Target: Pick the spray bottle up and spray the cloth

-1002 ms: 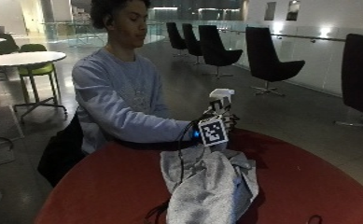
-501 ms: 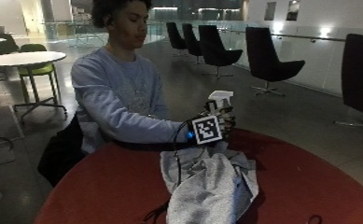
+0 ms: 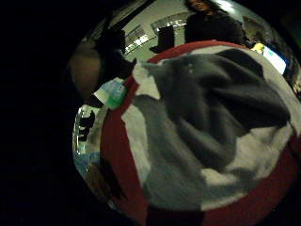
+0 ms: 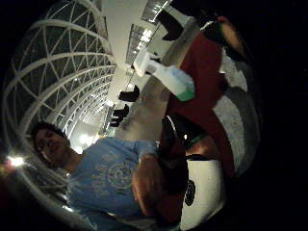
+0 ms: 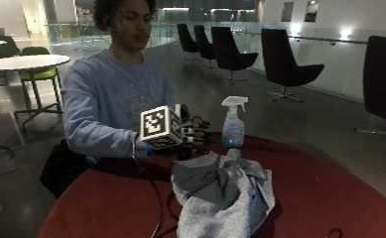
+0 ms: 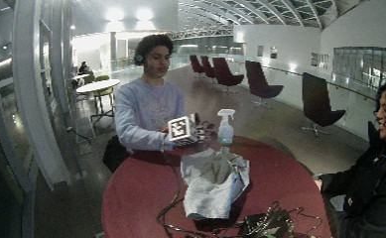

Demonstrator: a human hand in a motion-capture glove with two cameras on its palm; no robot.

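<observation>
Person: seated at the far edge of the round red table [image 5: 351, 198], in a light blue sweatshirt, right forearm reaching out over the tabletop.
Right hand [image 5: 191, 138]: black-gloved, raised just above the table near its far edge, just left of the spray bottle and apart from it; it holds nothing. The fingers point toward the bottle, but whether they are spread or curled cannot be made out.
Spray bottle [image 5: 232, 127]: upright on the table near the far edge, white trigger head on top, clear body with greenish liquid low down; it stands free, just beyond the cloth's far end.
Cloth [image 5: 222, 198]: grey, crumpled in folds, lying from near the bottle's base across the middle of the table toward the near edge.
Little-finger palm view: the cloth [image 3: 211, 132] fills it, the bottle [image 3: 110, 92] at its side.
</observation>
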